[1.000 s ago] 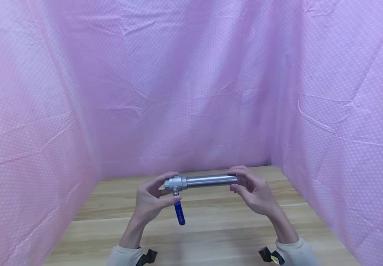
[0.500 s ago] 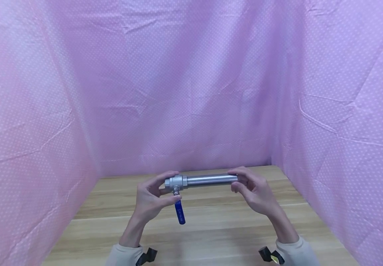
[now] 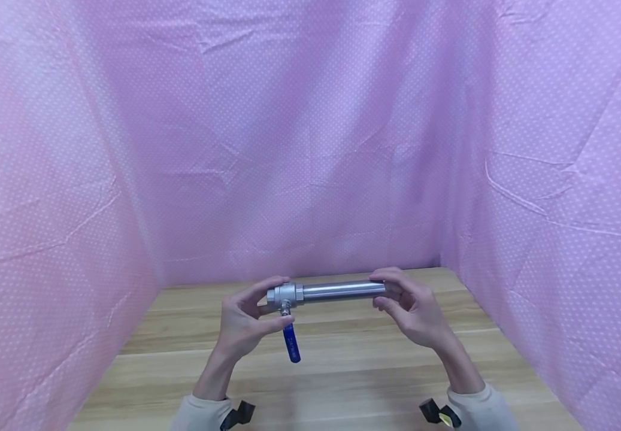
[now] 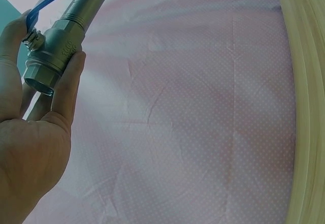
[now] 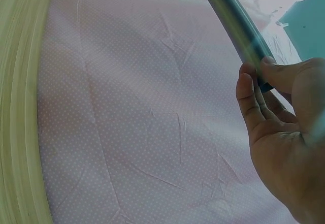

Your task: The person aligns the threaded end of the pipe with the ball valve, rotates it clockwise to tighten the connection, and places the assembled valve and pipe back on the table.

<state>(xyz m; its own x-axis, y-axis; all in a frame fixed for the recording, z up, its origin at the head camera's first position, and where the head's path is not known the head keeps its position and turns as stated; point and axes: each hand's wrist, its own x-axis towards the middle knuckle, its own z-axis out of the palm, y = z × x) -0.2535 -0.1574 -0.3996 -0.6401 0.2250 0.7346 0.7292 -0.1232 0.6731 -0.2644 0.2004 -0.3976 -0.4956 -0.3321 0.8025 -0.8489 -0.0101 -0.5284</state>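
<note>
A metal ball valve [image 3: 287,294] with a blue lever handle [image 3: 291,343] is joined to a straight steel pipe [image 3: 342,291], and the two lie level above the table in the head view. My left hand [image 3: 242,323] grips the valve body, its thumb by the base of the lever and its fingers behind the body. At the pipe's far right end, my right hand [image 3: 415,311] pinches the pipe between thumb and fingers. In the left wrist view the open hexagonal end of the valve [image 4: 43,76] faces the palm. The right wrist view shows the pipe end [image 5: 265,86] between the fingertips.
Below the hands spreads a wood-grain table [image 3: 337,371]. Pink dotted cloth [image 3: 299,149] hangs at the back and along both sides, meeting the table's edges. Black wrist mounts [image 3: 239,414] sit at both cuffs.
</note>
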